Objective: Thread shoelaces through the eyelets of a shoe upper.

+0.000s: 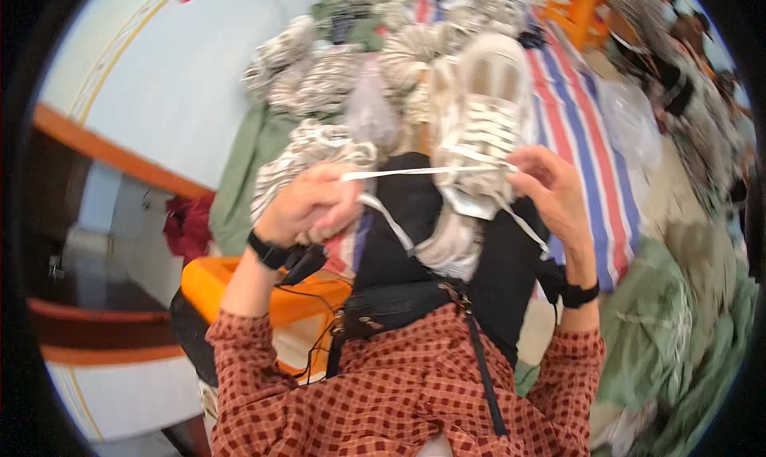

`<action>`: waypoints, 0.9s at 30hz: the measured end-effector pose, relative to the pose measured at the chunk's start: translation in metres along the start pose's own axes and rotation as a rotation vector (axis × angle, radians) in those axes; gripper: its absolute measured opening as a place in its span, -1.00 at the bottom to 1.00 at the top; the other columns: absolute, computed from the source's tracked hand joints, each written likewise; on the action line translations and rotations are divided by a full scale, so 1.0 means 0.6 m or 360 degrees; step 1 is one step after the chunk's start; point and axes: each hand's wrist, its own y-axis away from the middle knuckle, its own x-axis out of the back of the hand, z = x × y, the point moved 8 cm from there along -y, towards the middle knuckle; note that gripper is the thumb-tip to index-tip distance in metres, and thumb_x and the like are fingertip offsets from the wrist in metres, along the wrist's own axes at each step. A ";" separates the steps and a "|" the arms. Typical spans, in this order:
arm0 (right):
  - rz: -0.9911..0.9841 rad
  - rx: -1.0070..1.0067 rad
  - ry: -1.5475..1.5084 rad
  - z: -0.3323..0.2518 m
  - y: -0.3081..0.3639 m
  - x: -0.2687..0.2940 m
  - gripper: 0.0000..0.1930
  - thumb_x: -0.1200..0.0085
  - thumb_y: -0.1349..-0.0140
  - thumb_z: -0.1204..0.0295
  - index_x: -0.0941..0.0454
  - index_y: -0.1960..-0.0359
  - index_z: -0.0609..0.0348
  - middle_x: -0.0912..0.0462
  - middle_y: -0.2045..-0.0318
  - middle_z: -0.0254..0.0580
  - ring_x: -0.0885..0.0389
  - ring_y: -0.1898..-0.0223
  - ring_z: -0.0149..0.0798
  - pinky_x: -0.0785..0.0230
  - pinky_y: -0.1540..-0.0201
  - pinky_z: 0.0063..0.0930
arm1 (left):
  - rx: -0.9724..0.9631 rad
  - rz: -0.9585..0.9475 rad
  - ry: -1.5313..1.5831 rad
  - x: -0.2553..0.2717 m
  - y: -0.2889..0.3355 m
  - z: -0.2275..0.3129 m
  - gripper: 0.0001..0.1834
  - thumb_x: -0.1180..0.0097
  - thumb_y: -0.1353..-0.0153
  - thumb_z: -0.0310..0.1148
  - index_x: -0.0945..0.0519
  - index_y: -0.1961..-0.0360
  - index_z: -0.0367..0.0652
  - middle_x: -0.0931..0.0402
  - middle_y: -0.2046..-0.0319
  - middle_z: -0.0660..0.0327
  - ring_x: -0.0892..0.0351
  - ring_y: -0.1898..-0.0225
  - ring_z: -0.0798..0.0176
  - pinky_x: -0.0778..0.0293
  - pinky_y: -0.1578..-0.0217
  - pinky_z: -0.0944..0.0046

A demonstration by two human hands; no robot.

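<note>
A white sneaker [493, 98] rests over my lap, its toe pointing away from me, with white laces criss-crossed down its front. Beneath and beside it shows another pale shoe [451, 245]. My left hand [315, 205] is closed on a white shoelace [407, 172], which runs taut across the shoe's ankle opening. At the shoe's right side, my right hand [546, 185] pinches the lace between thumb and finger. Loose lace tails hang below both hands. Some blur covers the fingertips.
Bundles of pale laces [323, 82] lie piled beyond my knees, near a clear plastic bag [373, 110]. A striped woven sheet [586, 150] stretches to the right, with green sacks [650, 321] alongside. An orange stool [307, 305] is by my left arm; another orange stool [576, 14] stands farther off.
</note>
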 end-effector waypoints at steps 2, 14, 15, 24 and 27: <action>0.0160 -0.0009 -0.0133 0.002 -0.001 0.009 -0.80 -0.11 -0.18 0.54 -0.55 0.15 0.28 -0.57 0.45 -0.37 -0.51 0.42 -0.53 -0.36 0.34 -0.67 | 0.0193 0.0512 -0.0252 0.054 -0.012 -0.017 -0.74 0.04 -0.37 -0.28 -0.54 0.18 -0.28 -0.35 0.64 0.36 -0.29 0.63 0.52 -0.29 0.57 0.50; -0.0104 0.0369 0.0312 -0.103 0.036 -0.132 -0.91 -0.14 -0.14 0.60 -0.59 0.30 0.26 -0.60 0.41 -0.21 -0.54 0.40 -0.39 -0.37 0.33 -0.56 | -0.1119 0.0911 -0.0045 -0.039 -0.067 0.136 -0.81 0.05 -0.37 -0.40 -0.54 0.12 -0.24 -0.48 0.52 0.31 -0.39 0.57 0.52 -0.34 0.51 0.54; -0.0107 0.0297 0.0256 -0.102 0.037 -0.131 -0.91 -0.13 -0.15 0.60 -0.59 0.30 0.27 -0.60 0.41 -0.21 -0.54 0.40 -0.40 -0.37 0.33 -0.56 | -0.1144 0.0863 -0.0225 -0.060 -0.075 0.142 -0.81 0.05 -0.37 -0.40 -0.54 0.12 -0.25 -0.49 0.52 0.31 -0.40 0.57 0.53 -0.35 0.52 0.53; 0.0548 0.0101 0.0209 -0.035 0.074 -0.009 -0.90 -0.12 -0.22 0.54 -0.57 0.25 0.29 -0.61 0.40 -0.25 -0.55 0.37 -0.44 -0.39 0.27 -0.57 | -0.0670 0.1027 -0.1373 -0.050 -0.042 0.035 -0.90 -0.06 -0.22 -0.54 -0.59 0.27 -0.23 -0.49 0.56 0.29 -0.48 0.54 0.51 -0.38 0.53 0.47; 0.0662 0.0187 0.0425 -0.030 0.090 -0.009 -0.88 -0.15 -0.20 0.50 -0.55 0.27 0.28 -0.60 0.43 -0.21 -0.58 0.41 -0.39 -0.41 0.32 -0.52 | -0.0700 0.1081 -0.1706 -0.055 -0.063 0.011 -0.89 -0.15 -0.12 -0.55 -0.59 0.29 -0.23 -0.48 0.51 0.24 -0.50 0.55 0.41 -0.40 0.53 0.41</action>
